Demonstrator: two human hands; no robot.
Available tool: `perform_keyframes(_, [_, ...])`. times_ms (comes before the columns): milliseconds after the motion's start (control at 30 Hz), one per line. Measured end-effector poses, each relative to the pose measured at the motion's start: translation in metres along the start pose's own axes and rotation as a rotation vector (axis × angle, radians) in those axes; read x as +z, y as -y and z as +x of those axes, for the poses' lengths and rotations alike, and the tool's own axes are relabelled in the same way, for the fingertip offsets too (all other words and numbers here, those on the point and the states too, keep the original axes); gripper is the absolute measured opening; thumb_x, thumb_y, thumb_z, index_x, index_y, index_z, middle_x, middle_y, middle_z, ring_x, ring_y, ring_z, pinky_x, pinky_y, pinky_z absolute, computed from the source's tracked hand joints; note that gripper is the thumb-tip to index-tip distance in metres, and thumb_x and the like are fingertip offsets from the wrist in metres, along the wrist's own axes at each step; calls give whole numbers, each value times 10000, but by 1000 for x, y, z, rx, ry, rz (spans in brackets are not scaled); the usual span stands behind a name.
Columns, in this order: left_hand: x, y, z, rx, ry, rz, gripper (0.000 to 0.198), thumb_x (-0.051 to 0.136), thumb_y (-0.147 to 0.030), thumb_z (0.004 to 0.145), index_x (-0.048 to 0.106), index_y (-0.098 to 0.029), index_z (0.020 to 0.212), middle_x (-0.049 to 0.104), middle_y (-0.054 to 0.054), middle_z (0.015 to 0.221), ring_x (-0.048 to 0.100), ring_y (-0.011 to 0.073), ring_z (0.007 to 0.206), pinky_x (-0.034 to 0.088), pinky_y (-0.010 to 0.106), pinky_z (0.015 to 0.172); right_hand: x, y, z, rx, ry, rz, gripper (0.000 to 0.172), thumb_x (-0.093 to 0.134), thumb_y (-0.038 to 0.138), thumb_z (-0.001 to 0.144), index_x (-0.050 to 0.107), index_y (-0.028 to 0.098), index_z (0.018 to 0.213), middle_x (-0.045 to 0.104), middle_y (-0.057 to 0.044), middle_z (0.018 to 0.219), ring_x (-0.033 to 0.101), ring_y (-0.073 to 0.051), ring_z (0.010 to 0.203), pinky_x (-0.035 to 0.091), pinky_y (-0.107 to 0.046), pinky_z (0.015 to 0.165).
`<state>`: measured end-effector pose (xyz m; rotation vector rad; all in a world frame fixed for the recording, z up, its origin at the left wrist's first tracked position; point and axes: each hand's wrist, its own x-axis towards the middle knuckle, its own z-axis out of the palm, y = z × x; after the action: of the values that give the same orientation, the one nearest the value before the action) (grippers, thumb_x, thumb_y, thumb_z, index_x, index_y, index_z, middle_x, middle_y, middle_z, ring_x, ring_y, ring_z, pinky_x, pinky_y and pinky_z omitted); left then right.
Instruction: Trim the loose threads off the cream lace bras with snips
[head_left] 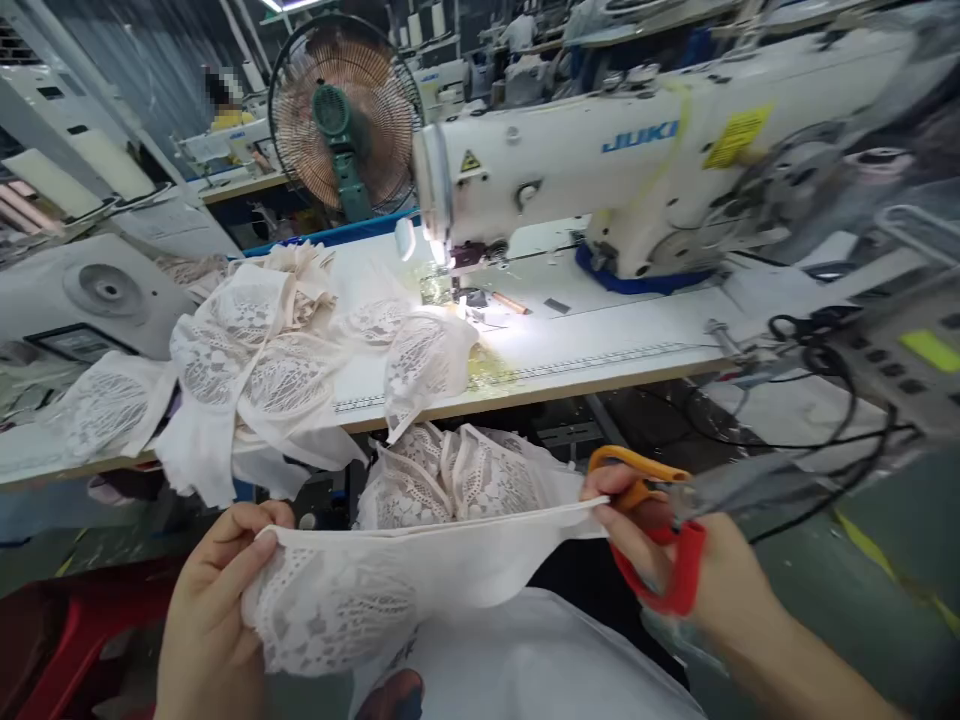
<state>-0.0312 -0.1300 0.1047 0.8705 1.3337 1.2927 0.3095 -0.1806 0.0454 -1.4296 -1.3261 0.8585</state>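
Note:
A white lace bra piece [337,600] is stretched between my two hands below the table edge. My left hand [225,600] pinches its left end between thumb and fingers. At the other end, my right hand [660,540] grips the white band's tip with thumb and finger, and scissors [690,570] with orange and red handles hang on the same hand. Just behind the held piece are more white lace cups [495,475], above my lap. A pile of lace bras [255,350] lies on the table's left part and hangs over its front edge.
A white sewing machine [555,170] with its lamp lit stands on the white table [637,345]. One lace cup [427,360] lies near its needle. A fan [345,120] stands behind. Black cables [832,440] hang at the right; a red stool [82,620] is at lower left.

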Motion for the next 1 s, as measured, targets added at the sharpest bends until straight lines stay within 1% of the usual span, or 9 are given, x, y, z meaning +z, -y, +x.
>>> perform_keyframes(133, [11,21,21,-203,-159,27,338,848,-198,362,579,-176,566,649,-26,721,563,114,507,449,189,402,7,-2,6,29,-53,54,115,575,316,748,515,225,786,598,-40,731,587,-196,654,510,-338,621])
perform_keyframes(233, [20,43,38,-256,-163,35,335,841,-191,361,575,-171,565,663,-49,687,566,107,484,455,185,402,10,-14,12,67,-99,77,123,584,295,721,527,209,789,598,-19,702,570,-172,615,497,-309,582])
perform_keyframes(333, [20,57,50,-203,-109,66,292,826,-203,442,582,-180,601,670,-62,706,582,106,508,465,177,420,12,-23,14,95,-133,96,126,601,281,704,537,204,781,611,-17,716,563,-169,628,489,-307,597])
perform_keyframes(467, [17,60,58,-125,-64,140,272,815,-195,507,593,-193,666,681,-65,748,591,110,543,468,173,437,11,-28,18,147,-132,134,152,616,300,698,526,203,774,621,-21,735,550,-154,604,474,-285,567])
perform_keyframes(567, [21,58,64,-89,-77,128,278,827,-180,493,604,-181,660,692,-60,762,591,98,579,459,147,456,7,-31,23,196,-124,150,182,641,325,690,525,202,758,603,-6,693,523,-136,555,454,-263,521])
perform_keyframes(667, [31,56,69,-67,-85,82,260,830,-170,468,609,-164,604,698,-35,704,599,115,574,463,169,467,3,-34,28,241,-121,156,213,671,350,674,532,203,742,583,8,661,521,-133,546,459,-260,519])
perform_keyframes(800, [40,59,73,-33,-28,-2,254,826,-154,444,605,-156,568,696,-21,626,602,112,547,457,174,491,3,-41,30,279,-91,166,236,679,385,689,530,212,748,593,-4,683,560,-152,592,483,-265,551])
perform_keyframes(900, [42,64,76,-48,-23,-20,262,826,-195,464,602,-149,590,697,3,658,604,120,567,465,197,523,3,-53,32,299,-76,101,240,672,410,703,541,219,762,606,-10,660,569,-160,570,481,-258,508])
perform_keyframes(1000, [41,69,79,-56,-25,-33,258,816,-228,508,592,-151,613,684,19,674,595,132,578,459,219,528,2,-62,36,272,-44,-101,246,640,444,720,582,223,810,666,-37,722,620,-195,609,512,-283,514])
